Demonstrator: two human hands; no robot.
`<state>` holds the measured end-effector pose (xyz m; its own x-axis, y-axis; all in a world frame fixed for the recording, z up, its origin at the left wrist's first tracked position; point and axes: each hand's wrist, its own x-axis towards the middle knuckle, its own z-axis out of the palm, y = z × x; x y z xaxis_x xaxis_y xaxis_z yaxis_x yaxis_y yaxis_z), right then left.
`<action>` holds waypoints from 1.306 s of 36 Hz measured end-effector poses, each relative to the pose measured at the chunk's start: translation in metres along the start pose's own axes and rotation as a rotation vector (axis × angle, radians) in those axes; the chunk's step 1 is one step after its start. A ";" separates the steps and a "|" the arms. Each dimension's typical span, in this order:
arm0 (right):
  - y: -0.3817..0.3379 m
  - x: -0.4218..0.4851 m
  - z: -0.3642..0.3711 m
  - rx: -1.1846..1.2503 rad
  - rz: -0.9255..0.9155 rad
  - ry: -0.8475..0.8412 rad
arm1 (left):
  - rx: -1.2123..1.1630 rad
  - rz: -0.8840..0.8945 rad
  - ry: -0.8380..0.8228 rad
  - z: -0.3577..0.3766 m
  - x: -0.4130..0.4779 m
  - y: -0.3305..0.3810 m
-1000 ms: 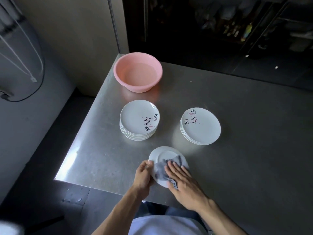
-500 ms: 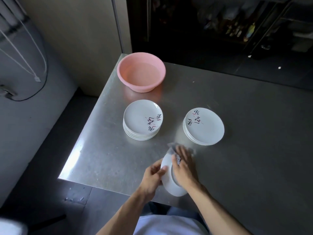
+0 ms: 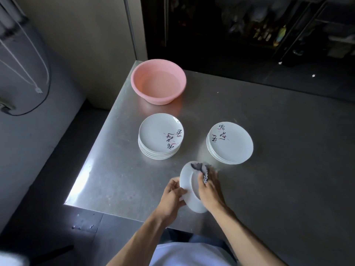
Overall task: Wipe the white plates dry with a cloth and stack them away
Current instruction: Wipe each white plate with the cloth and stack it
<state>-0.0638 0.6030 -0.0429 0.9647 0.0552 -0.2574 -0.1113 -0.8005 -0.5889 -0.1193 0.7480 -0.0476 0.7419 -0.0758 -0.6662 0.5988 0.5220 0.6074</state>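
A white plate stands tilted on edge near the table's front, its underside turned to the left. My left hand grips its left rim. Against the plate's right face my right hand presses a grey cloth, which bunches over the top rim. Two stacks of white plates with dark writing sit beyond: a taller left stack and a lower right stack.
A pink basin holding water sits at the far left corner of the steel table. The table's left and front edges lie close to the hands. Dark shelving runs behind the table.
The plate lay nearly flat a second ago with the cloth on top. It has been tipped up onto its edge, and my right hand with the cloth has moved to its right face.
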 end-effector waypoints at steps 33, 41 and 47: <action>-0.016 -0.005 -0.004 0.172 -0.175 0.005 | 0.068 0.082 -0.060 -0.010 -0.006 0.020; -0.013 -0.001 0.000 -0.036 -0.408 -0.068 | 0.091 0.132 -0.013 -0.011 -0.015 0.015; -0.016 -0.010 0.004 -0.038 -0.268 -0.092 | 0.133 0.107 -0.028 -0.009 -0.014 0.015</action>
<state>-0.0729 0.6174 -0.0335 0.9327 0.3205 -0.1657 0.1557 -0.7718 -0.6165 -0.1233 0.7640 -0.0334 0.8104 -0.0508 -0.5837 0.5496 0.4112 0.7273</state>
